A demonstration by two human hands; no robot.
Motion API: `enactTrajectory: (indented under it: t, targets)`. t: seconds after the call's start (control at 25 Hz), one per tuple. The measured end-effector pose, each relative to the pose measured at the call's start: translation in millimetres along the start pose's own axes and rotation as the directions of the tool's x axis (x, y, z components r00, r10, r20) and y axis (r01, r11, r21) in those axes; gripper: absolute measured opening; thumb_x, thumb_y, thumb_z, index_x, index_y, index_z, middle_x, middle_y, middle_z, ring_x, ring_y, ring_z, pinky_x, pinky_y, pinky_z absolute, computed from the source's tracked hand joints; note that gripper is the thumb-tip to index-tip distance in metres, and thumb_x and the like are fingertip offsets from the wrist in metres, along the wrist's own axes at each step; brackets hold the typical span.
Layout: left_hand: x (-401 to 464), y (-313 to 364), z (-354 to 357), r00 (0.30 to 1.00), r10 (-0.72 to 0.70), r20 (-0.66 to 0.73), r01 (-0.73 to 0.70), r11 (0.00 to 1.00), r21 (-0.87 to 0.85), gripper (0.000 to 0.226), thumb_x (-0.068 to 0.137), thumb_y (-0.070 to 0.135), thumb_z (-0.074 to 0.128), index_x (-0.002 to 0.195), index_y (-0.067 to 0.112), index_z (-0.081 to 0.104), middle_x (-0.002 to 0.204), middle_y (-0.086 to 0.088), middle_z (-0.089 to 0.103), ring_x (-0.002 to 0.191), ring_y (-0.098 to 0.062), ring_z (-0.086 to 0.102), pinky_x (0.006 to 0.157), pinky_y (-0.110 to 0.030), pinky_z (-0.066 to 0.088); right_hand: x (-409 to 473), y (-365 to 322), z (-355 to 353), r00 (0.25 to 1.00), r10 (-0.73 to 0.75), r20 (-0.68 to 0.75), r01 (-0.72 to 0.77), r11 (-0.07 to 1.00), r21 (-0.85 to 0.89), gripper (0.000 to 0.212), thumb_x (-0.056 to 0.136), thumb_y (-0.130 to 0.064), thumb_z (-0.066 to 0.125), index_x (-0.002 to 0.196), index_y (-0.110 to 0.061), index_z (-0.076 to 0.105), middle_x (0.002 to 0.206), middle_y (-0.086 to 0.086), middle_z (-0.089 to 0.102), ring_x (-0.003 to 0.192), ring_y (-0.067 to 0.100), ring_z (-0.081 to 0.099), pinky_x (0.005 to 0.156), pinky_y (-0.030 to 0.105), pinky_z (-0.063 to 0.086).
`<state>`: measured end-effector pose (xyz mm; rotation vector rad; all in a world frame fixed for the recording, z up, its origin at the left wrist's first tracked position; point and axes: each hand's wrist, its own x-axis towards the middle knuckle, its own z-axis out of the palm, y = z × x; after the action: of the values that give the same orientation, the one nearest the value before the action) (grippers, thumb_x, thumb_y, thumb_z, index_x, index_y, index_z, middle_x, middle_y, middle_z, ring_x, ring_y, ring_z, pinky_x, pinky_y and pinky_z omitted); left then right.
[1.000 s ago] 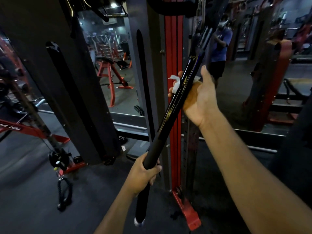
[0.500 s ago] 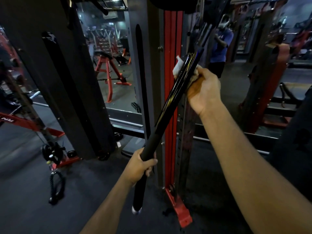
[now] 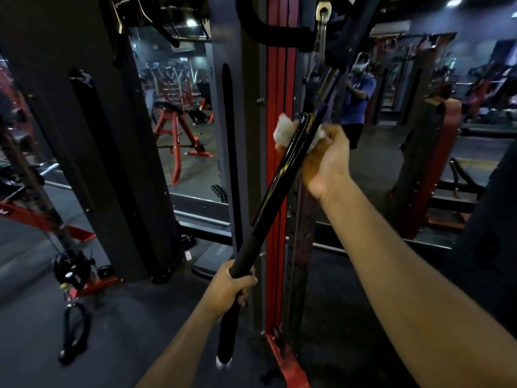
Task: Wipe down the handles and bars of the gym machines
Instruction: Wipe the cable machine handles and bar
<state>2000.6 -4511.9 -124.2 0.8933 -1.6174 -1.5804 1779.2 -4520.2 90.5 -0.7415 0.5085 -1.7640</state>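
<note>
Glossy black steel, the bar [image 3: 279, 189] looked stiff and slick; left hand [image 3: 232, 287] clenched its matte sleeve, right hand [image 3: 326, 158] clutched a cloth [image 3: 284, 131] around it.

Black bar, white cloth, red frame

My bar [image 3: 275, 189] is glossy black up top, matt black at the grip, with a silver end cap [image 3: 223, 362]. The cloth [image 3: 284, 132] I wipe with is white. Behind it the upright [image 3: 277, 88] is red between dark grey columns; the floor [image 3: 117, 331] is dark grey.
</note>
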Motion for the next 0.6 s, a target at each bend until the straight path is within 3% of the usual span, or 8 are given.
enactTrajectory:
  t: [0.16, 0.24, 0.36, 0.52, 0.6]
  targets:
    - [0, 1, 12, 1.000, 0.004, 0.027, -0.003, 1.000, -0.026, 0.017, 0.076, 0.010, 0.070, 0.083, 0.009, 0.054, 0.055, -0.004, 0.047, 0.043, -0.016, 0.042, 0.047, -0.027, 0.040, 2, -15, 13, 0.998, -0.035, 0.056, 0.033, 0.999, 0.023, 0.081, 0.104, -0.056, 0.022, 0.114, 0.009, 0.069, 0.084, 0.012, 0.056, 0.073, 0.025, 0.054, 0.069, 0.035, 0.051]
    - [0, 2, 16, 1.000, -0.003, 0.027, 0.004, 0.999, -0.037, 0.016, 0.075, 0.010, 0.069, 0.081, 0.011, 0.054, 0.054, -0.004, 0.046, 0.042, -0.015, 0.042, 0.047, -0.026, 0.040, -7, 0, 6, 0.998, -0.030, 0.049, 0.031, 0.999, -0.022, 0.081, 0.105, -0.053, 0.018, 0.117, 0.006, 0.071, 0.080, 0.011, 0.057, 0.071, 0.023, 0.055, 0.068, 0.034, 0.049]
    - [-2, 1, 20, 1.000, -0.016, 0.024, 0.017, 0.999, -0.035, 0.017, 0.075, 0.012, 0.069, 0.083, 0.011, 0.054, 0.055, -0.002, 0.047, 0.044, -0.015, 0.042, 0.048, -0.027, 0.040, -27, 37, -10, 0.998, 0.050, -0.025, -0.052, 0.995, -0.084, 0.068, 0.102, -0.049, 0.027, 0.130, 0.004, 0.059, 0.084, 0.012, 0.066, 0.073, 0.025, 0.061, 0.069, 0.037, 0.052]
    - [-6, 0, 23, 1.000, -0.021, 0.023, 0.022, 0.999, -0.048, 0.017, 0.074, 0.011, 0.068, 0.082, 0.010, 0.054, 0.056, -0.004, 0.045, 0.044, -0.016, 0.040, 0.048, -0.027, 0.039, -47, 50, -19, 0.995, 0.095, 0.010, -0.094, 0.990, -0.103, 0.061, 0.098, -0.052, 0.033, 0.120, -0.002, 0.059, 0.090, 0.014, 0.066, 0.076, 0.029, 0.061, 0.078, 0.043, 0.051]
    - [-8, 0, 25, 0.999, -0.022, 0.023, 0.023, 0.999, -0.048, 0.017, 0.074, 0.011, 0.069, 0.082, 0.009, 0.054, 0.056, -0.005, 0.045, 0.044, -0.017, 0.041, 0.048, -0.028, 0.039, -36, 22, -8, 0.998, 0.065, 0.020, -0.064, 0.996, -0.060, 0.063, 0.095, -0.054, 0.039, 0.117, 0.002, 0.059, 0.086, 0.014, 0.061, 0.071, 0.026, 0.057, 0.073, 0.040, 0.047]
